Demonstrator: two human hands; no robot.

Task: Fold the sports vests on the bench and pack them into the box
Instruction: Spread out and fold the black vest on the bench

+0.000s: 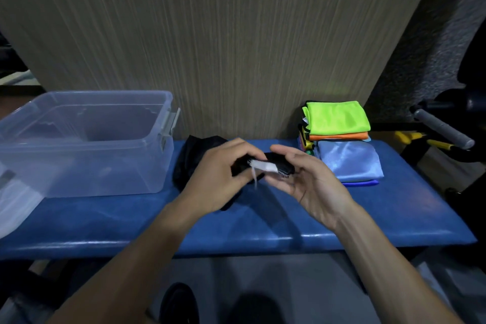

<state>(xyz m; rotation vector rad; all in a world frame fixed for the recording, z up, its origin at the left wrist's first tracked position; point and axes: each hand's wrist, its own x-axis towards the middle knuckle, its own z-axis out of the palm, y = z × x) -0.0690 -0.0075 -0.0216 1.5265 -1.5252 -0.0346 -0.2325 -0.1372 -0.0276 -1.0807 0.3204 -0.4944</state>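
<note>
Hands meet above the blue bench (263, 229): left hand (218, 179) and right hand (313, 181) both pinch a black vest (194, 155) at its white label (264, 166). Left of the grip stands the clear box (86, 139); right of it, beyond, folded vests (339, 137) lie stacked.

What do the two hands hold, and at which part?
Both the left hand and right hand grip the black vest at its bunched edge by the white label.
</note>
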